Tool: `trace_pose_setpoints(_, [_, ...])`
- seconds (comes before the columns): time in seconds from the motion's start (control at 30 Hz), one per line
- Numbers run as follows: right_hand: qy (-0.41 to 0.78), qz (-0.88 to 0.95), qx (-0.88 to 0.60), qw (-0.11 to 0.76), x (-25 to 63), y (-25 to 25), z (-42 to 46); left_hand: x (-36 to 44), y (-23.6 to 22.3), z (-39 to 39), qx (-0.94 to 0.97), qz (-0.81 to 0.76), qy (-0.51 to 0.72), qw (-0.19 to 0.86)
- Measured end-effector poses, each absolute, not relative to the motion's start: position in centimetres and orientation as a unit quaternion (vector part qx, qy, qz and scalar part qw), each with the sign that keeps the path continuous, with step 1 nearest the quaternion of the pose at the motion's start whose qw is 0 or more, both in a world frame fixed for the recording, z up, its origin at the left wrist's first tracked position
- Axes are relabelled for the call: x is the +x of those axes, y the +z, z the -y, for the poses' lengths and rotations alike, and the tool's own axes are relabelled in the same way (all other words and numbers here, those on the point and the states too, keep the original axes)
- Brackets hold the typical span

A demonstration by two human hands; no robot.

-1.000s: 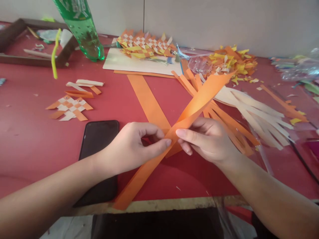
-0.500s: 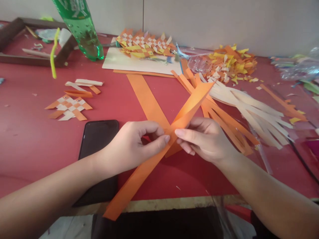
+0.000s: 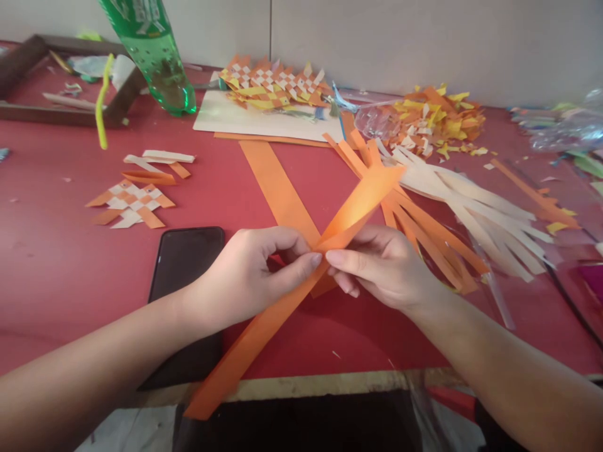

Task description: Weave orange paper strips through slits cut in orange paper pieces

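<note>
A long orange paper strip (image 3: 264, 326), creased along its length, runs from the table's near edge up and to the right. My left hand (image 3: 254, 276) pinches it between thumb and fingers near its middle. Right beside it, my right hand (image 3: 381, 267) pinches the same strip with thumb and forefinger. Another flat orange strip (image 3: 276, 182) lies on the red table (image 3: 56, 263) behind my hands. Loose orange strips (image 3: 424, 232) and cream strips (image 3: 480, 207) are piled to the right.
A black phone (image 3: 186, 263) lies under my left forearm. A small woven orange-and-white piece (image 3: 132, 204) sits at the left, a green bottle (image 3: 157, 53) and wooden frame (image 3: 61, 113) behind it. Woven pieces on white card (image 3: 273, 85) and paper scraps (image 3: 433, 119) lie at the back.
The strip has slid through my fingers toward me: its far end is shorter and lower, its near end hangs further over the table edge. Both hands stayed nearly in place.
</note>
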State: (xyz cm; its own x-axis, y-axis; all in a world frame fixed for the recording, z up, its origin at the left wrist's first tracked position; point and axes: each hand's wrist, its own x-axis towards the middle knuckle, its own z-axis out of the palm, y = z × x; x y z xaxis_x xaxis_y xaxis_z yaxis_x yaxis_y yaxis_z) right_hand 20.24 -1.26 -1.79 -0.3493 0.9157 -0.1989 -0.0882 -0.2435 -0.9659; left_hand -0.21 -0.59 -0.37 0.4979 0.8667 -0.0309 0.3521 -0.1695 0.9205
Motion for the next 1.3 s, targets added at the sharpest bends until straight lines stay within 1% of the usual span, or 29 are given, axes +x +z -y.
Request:
trace_pose_setpoints(0.23, [0.637,0.489,-0.447,0.395,20.2,-1.48,1.12,-0.11,-0.16,0.61,0.724,-0.428,0.257,0.476])
trace_pose_setpoints(0.4, [0.632,0.496,-0.456,0.384,20.11,-1.47,1.11,-0.18,-0.34,0.58,0.717,-0.428,0.259,0.485])
trace_pose_setpoints(0.6, [0.659,0.496,-0.437,0.359,19.97,-1.69,1.2,-0.12,-0.47,0.55,0.713,-0.415,0.272,0.495])
trace_pose_setpoints(0.83, [0.628,0.472,-0.48,0.392,20.2,-1.81,1.27,0.0,-0.32,0.5,0.708,-0.419,0.267,0.501])
trace_pose_setpoints(1.1, [0.621,0.445,-0.476,0.436,20.29,-1.24,0.82,-0.22,-0.61,0.52,0.688,-0.418,0.265,0.53])
trace_pose_setpoints(1.3, [0.64,0.462,-0.459,0.407,20.13,-1.65,1.2,-0.05,-0.89,0.54,0.68,-0.427,0.256,0.538])
